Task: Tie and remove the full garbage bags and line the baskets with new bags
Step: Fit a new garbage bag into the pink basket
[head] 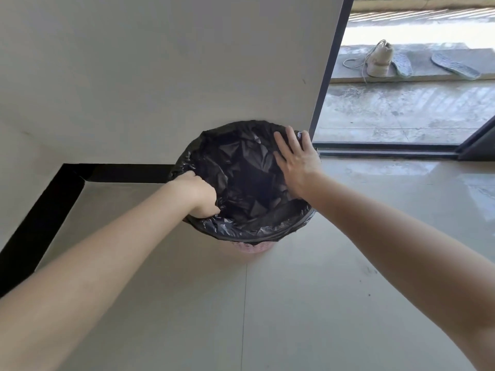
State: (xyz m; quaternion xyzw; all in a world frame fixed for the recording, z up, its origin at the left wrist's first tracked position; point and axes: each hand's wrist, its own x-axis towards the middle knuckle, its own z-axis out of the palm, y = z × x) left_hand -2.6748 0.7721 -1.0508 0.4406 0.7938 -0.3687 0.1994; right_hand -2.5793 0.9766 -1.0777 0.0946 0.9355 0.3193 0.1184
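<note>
Fingers (pixel 210 209) of the left hand (pixel 197 192) curl over the near-left rim, pinching the black bag (pixel 249 178) there. The right hand (pixel 297 167) lies flat on the film at the far-right rim, its fingers spread. The bag sits opened inside the pink basket (pixel 251 247), its edge folded over the rim. The basket stands on the floor (pixel 294 303) against the wall (pixel 160 76). Such film looks thin, light and slippery, and is likely to tear if yanked, so the folded rim is the best hold.

Bare forearms (pixel 107 250) (uncovered as far as they show) end in bare hands, the left hand (pixel 199 195) and the right hand (pixel 296 162).
</note>
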